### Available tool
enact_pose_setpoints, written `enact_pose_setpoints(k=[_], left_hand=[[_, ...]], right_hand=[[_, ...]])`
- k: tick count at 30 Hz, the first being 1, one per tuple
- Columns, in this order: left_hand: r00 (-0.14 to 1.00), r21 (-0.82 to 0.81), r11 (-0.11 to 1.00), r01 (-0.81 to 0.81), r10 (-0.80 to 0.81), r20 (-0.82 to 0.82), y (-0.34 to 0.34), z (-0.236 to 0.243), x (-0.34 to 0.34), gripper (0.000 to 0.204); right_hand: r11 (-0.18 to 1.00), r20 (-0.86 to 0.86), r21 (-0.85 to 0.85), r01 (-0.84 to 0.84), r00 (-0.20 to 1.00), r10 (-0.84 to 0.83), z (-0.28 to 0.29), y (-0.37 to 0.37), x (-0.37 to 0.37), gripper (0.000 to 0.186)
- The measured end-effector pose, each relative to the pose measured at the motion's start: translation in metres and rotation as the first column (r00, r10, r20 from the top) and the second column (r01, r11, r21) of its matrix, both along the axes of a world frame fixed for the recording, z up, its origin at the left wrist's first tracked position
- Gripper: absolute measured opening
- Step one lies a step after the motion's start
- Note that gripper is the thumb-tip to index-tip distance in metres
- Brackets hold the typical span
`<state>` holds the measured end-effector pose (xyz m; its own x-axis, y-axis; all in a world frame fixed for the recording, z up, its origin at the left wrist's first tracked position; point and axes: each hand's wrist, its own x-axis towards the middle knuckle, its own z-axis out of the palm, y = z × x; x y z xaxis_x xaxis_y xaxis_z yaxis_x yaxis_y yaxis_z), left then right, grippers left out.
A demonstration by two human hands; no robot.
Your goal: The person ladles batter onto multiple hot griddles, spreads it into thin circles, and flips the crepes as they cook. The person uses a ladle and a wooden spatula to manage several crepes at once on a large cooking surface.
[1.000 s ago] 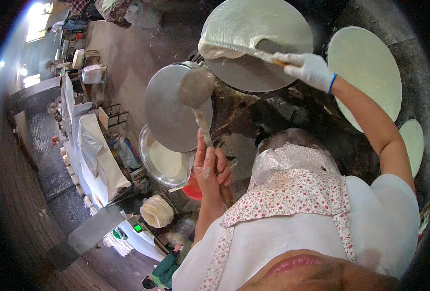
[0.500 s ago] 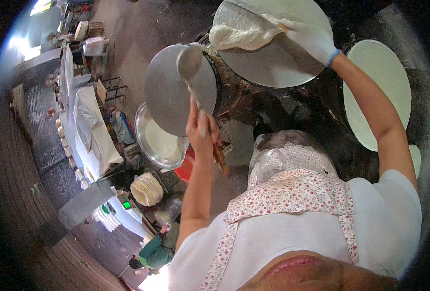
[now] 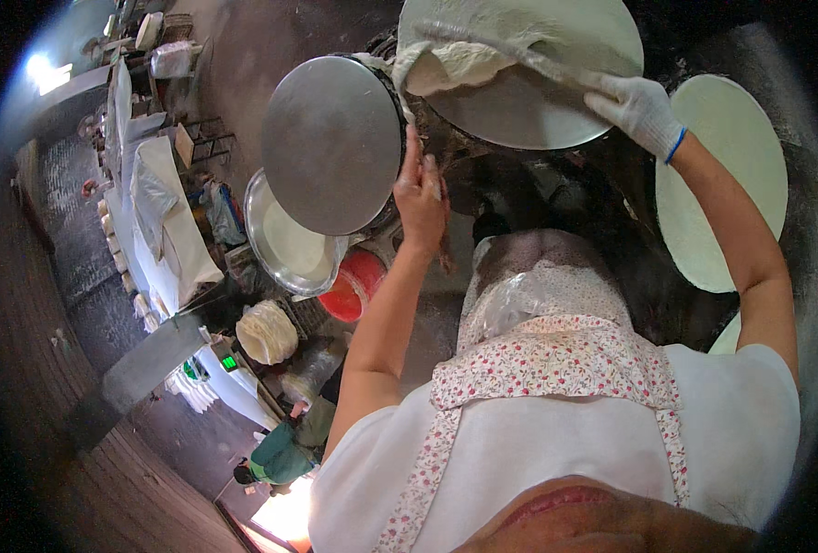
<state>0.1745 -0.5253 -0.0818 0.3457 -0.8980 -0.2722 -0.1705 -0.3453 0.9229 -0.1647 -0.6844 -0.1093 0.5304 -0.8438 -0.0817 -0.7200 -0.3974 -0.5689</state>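
Observation:
My left hand (image 3: 420,194) is closed round the long handle (image 3: 444,249) of a batter-smeared ladle at the right edge of a bare grey griddle (image 3: 326,138); the ladle's bowl is hard to make out. In my gloved right hand (image 3: 635,111) is a long flat scraper (image 3: 547,64), held across the upper griddle (image 3: 552,115). Pale batter covers that griddle's far part, with a thick folded lump (image 3: 459,64) along the scraper. A steel basin of cream batter (image 3: 294,244) stands below the grey griddle.
A griddle with a pale round sheet (image 3: 722,184) sits at the right, a red basin (image 3: 353,281) near my left arm. Further left are a long covered table (image 3: 174,221), a round pale stack (image 3: 266,332) and a co-worker in green (image 3: 280,452) at lower left.
My left hand and ladle have moved rightward and upward off the grey griddle's middle to its edge. My right hand's scraper has shifted rightward on the upper griddle, where the batter's folded edge has changed shape.

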Motion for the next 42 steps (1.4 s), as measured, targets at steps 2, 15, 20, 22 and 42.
enact_pose_setpoints(k=[2,15,20,22,42], left_hand=[[0.998,0.008,0.999,0.034,-0.034,0.059,0.021,0.000,-0.009,0.058],[0.839,-0.242,0.900,0.363,-0.429,-0.334,0.009,0.022,-0.025,0.058],[0.894,-0.519,0.829,0.208,-0.376,-0.244,0.011,0.098,0.040,0.067],[0.873,-0.524,0.843,0.124,-0.343,-0.346,0.031,0.125,0.079,0.072],[0.801,-0.240,0.961,0.141,-0.253,-0.542,0.121,0.146,0.218,0.055]], right_hand=[[0.999,-0.015,0.015,-0.049,0.999,0.049,-0.010,0.011,-0.006,0.047],[0.805,0.524,0.518,0.290,0.636,-0.567,0.032,0.162,0.011,0.056],[0.951,0.601,0.077,0.301,0.747,-0.285,-0.022,0.163,0.231,0.069],[0.868,0.296,0.364,0.337,0.842,-0.451,0.006,0.139,0.300,0.061],[0.708,0.194,-0.061,0.704,0.704,-0.683,-0.055,0.175,0.263,0.050]])
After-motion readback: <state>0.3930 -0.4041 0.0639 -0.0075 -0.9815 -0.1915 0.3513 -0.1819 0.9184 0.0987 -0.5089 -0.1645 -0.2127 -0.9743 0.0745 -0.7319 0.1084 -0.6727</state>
